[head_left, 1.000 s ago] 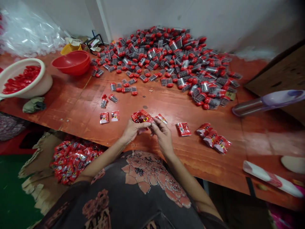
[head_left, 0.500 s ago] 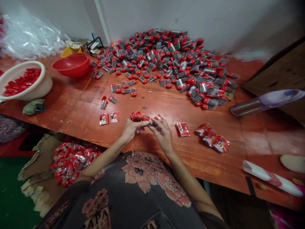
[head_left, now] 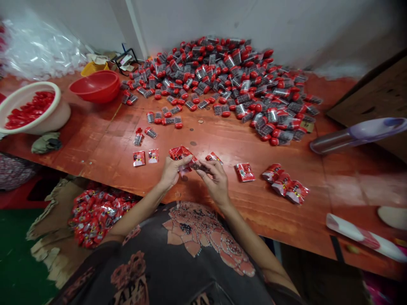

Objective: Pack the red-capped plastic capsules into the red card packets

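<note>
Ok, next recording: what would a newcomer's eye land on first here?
First comes the big heap of red-capped clear capsules piled against the wall on the orange-red wooden table. Nearer, at the table's front edge, the left hand grips a red foil packet while the right hand pinches a small dark item. Below the table at left, more red packets lie on torn cardboard.

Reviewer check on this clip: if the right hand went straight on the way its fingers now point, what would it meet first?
Probably the red foil packet gripped in the left hand, just ahead of the right hand, though depth is hard to judge from this head view.
</note>
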### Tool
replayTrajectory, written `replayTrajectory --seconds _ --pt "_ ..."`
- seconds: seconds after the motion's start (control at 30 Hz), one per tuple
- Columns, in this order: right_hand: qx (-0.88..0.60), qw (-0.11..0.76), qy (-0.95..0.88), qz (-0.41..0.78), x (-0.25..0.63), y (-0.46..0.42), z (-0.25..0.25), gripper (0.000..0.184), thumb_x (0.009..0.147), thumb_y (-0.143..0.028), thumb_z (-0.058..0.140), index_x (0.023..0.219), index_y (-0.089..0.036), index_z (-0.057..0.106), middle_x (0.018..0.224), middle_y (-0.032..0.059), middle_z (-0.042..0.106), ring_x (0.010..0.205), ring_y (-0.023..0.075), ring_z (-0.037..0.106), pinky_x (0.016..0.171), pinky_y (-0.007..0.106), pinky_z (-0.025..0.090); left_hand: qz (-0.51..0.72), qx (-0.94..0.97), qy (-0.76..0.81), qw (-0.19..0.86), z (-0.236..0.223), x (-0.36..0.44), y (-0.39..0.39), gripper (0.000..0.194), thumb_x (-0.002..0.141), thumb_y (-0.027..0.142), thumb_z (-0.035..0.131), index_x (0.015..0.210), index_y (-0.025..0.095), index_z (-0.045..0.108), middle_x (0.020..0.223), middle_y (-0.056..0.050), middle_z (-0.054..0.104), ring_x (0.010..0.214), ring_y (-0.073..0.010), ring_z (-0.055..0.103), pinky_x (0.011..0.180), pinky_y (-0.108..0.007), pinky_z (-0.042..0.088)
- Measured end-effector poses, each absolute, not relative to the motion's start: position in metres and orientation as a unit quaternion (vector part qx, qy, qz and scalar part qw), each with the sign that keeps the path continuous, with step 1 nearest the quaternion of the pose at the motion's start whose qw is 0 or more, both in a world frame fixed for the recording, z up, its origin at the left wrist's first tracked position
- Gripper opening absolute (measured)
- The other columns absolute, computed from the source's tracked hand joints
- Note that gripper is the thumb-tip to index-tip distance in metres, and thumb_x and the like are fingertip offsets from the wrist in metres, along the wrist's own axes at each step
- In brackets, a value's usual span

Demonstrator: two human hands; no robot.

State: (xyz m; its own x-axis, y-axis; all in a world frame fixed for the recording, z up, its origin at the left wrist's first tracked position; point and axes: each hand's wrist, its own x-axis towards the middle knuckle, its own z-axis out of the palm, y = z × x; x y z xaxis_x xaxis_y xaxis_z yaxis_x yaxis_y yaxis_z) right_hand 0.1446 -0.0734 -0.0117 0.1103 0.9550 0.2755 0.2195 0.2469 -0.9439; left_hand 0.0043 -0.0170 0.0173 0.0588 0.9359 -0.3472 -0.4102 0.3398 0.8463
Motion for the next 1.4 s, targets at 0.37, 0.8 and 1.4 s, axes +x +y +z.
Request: replayTrajectory --seconds 0.37,0.8,1.4 --pt "-0.521 0.545 -0.453 0.476 0.138 -0.069 -0.019 0.046 0.080 -0.031 0.069 0.125 -0.032 0.060 0.117 0.0054 0.061 0.103 0.0206 0.062 0.092 0.041 0.053 0.483 0.284 0.463 0.687 0.018 0.014 -0.025 0.031 0.055 0.028 0.086 0.073 0.015 0.066 0.068 0.000 0.065 0.059 -0.0118 0.060 0.055 -0.024 0.050" --pt "-0.596 0.475 -0.452 0.464 0.174 -0.045 -0.054 0.033 0.079 -0.046 0.061 0.095 -0.018 0.069 0.079 0.0031 0.072 0.066 0.0171 0.065 0.060 0.030 0.054 0.446 0.179 0.482 0.732 -0.018 0.008 -0.003 0.026 0.064 0.015 0.081 0.087 0.011 0.070 0.081 -0.008 0.073 0.065 -0.0173 0.069 0.064 -0.028 0.057" --pt "-0.805 0.158 -0.569 0.066 0.301 0.154 -0.056 0.043 0.091 -0.029 0.053 0.122 0.000 0.056 0.128 0.0311 0.048 0.117 0.0367 0.048 0.096 0.049 0.036 0.453 0.057 0.467 0.757 -0.012 0.002 0.016 0.021 0.069 0.005 0.065 0.089 0.011 0.065 0.085 -0.010 0.074 0.076 -0.0211 0.071 0.075 -0.037 0.059"
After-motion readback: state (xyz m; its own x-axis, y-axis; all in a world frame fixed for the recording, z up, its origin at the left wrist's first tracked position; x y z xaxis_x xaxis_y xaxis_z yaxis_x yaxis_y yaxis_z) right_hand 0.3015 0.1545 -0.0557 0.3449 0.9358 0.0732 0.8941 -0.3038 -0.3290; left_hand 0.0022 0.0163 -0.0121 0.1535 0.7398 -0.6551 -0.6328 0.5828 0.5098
